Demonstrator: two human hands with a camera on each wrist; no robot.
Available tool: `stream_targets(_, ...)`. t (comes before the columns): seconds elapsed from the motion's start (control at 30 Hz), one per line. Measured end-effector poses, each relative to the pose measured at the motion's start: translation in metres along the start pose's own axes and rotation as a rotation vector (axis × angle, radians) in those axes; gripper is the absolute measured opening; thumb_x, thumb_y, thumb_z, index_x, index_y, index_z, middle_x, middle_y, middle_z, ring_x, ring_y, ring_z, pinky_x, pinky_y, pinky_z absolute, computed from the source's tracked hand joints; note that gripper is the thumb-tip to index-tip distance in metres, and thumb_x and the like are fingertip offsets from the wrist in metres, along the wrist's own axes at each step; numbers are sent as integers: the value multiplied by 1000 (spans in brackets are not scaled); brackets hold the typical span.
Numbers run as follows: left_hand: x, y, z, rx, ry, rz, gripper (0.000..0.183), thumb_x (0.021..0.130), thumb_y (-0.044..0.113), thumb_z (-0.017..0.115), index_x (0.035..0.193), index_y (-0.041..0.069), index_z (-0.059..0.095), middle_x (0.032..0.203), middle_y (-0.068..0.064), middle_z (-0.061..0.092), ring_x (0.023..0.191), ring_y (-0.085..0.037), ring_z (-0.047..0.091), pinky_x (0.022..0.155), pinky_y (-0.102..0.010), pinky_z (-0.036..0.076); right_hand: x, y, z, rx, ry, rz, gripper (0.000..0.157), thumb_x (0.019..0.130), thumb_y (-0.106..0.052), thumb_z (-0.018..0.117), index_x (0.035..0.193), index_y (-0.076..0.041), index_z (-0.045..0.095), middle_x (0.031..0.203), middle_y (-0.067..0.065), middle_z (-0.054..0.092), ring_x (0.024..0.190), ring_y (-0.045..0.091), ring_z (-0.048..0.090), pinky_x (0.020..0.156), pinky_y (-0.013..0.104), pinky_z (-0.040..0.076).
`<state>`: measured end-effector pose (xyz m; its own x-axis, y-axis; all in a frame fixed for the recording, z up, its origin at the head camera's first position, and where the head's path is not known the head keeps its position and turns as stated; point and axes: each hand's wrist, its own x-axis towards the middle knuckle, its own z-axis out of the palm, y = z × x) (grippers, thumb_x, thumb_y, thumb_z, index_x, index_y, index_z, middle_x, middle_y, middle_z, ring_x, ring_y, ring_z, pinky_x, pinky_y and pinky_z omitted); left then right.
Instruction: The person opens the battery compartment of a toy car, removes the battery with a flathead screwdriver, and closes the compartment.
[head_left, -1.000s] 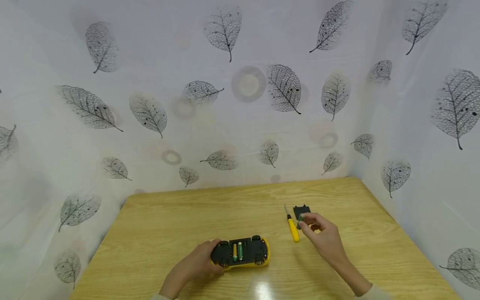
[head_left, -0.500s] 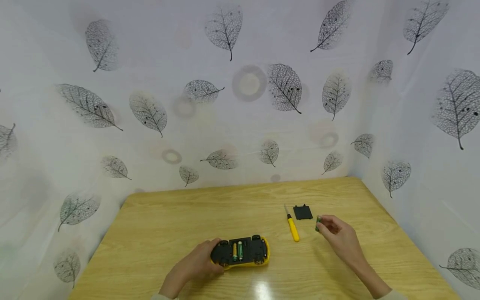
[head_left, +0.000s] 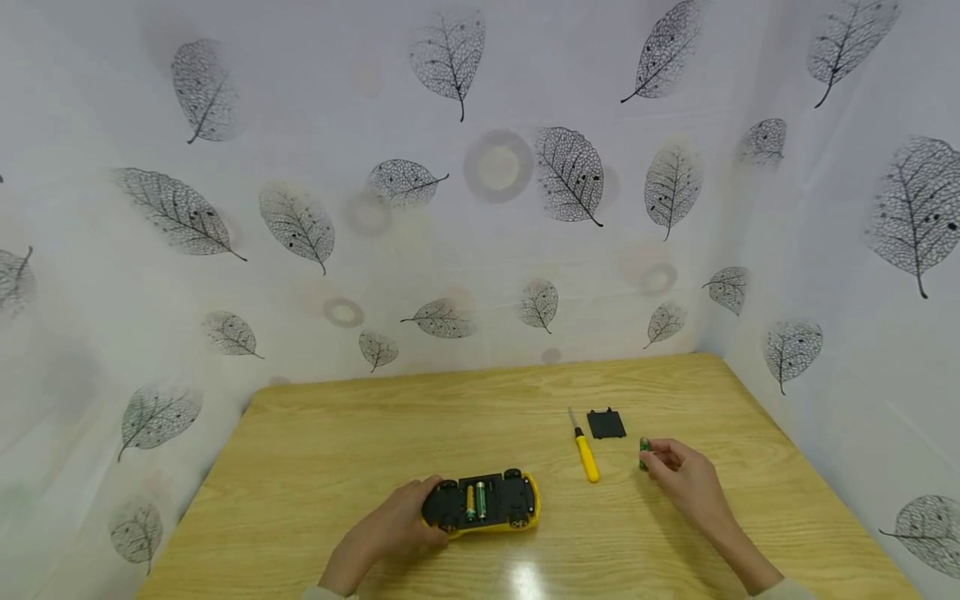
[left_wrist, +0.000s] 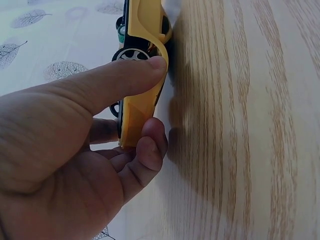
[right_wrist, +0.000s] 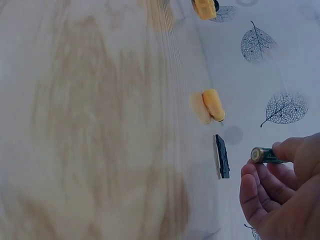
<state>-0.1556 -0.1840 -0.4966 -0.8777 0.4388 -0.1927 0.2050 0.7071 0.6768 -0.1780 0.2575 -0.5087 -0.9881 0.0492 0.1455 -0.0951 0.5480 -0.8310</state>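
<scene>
A yellow toy car (head_left: 521, 498) lies upside down on the table, its black underside facing up. In its open compartment sit two batteries, a green one (head_left: 482, 500) and a partly orange one (head_left: 470, 505). My left hand (head_left: 397, 518) grips the car's left end; the left wrist view has the thumb on the yellow body (left_wrist: 137, 112) and fingers curled beneath. Off to the right, my right hand (head_left: 692, 485) pinches a green battery (head_left: 643, 455) between thumb and fingers. One metal end of that battery (right_wrist: 258, 155) faces the right wrist camera.
Between the hands lies a screwdriver (head_left: 587, 458) with a yellow handle, its shaft pointing away. Right of it is a flat black battery cover (head_left: 606, 424) with small tabs. The wooden table (head_left: 337, 433) meets a pale leaf-patterned curtain (head_left: 450, 250) at the back and sides.
My right hand has moved right with the battery, away from over the black cover, then slightly lower, nearer the table. The left hand and the car have stayed put.
</scene>
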Motion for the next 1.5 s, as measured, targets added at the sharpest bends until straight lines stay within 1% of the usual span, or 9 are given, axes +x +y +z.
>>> stream_targets(0.17,0,2,-1,-2,-4,6,73,81,21,87,142,0,53,114,-12,62,94,-23,57,78,-44,52,4,2,-4,-91,-19,57,36,102,-19,69,120,12,66,93,9,73,73,16,67,59,25,52)
stream_targets(0.27,0,2,0,-2,-3,9,73,82,21,87,143,1,53,115,-12,62,94,-22,57,78,-44,52,5,4,-6,-152,-12,64,39,101,-21,69,119,13,66,91,8,73,72,15,63,56,25,48)
stream_targets(0.33,0,2,-1,-3,-3,13,73,82,21,87,143,1,53,115,-12,62,94,-22,57,78,-44,52,6,6,-7,-172,-12,71,37,101,-20,70,117,12,67,88,7,72,71,15,61,55,25,47)
stream_targets(0.53,0,2,-1,-6,-2,19,71,81,19,87,141,-1,53,113,-11,62,93,-22,57,79,-44,52,7,19,-4,-166,-53,100,33,101,-19,69,114,11,68,82,3,69,66,15,59,50,25,44)
stream_targets(0.7,0,3,-1,-11,-4,11,72,81,19,87,141,-1,53,113,-11,62,92,-22,57,78,-42,52,9,23,-2,-183,-42,102,31,99,-17,69,111,12,69,78,2,68,64,15,60,49,26,43)
stream_targets(0.97,0,2,-1,8,8,4,73,80,20,89,141,0,54,117,-13,63,97,-24,59,83,-48,52,12,22,-1,-227,-39,104,29,98,-16,70,107,12,70,84,6,73,71,15,66,56,26,50)
stream_targets(1.07,0,1,-1,10,9,5,72,80,20,89,140,1,55,116,-12,63,97,-24,59,83,-47,52,12,19,-1,-245,-41,92,29,98,-16,71,105,12,71,83,7,74,72,16,67,57,27,51)
stream_targets(1.3,0,-1,-1,-7,-2,9,74,80,18,88,141,-3,53,115,-14,62,96,-25,59,82,-47,52,13,18,1,-269,-33,85,25,96,-17,73,97,8,74,80,6,73,67,15,61,55,27,47)
stream_targets(1.5,0,0,-1,4,-1,11,73,80,18,89,140,-2,54,114,-13,62,95,-24,58,81,-46,52,14,19,3,-271,-9,86,25,94,-18,75,90,6,75,76,6,71,63,16,56,52,26,43)
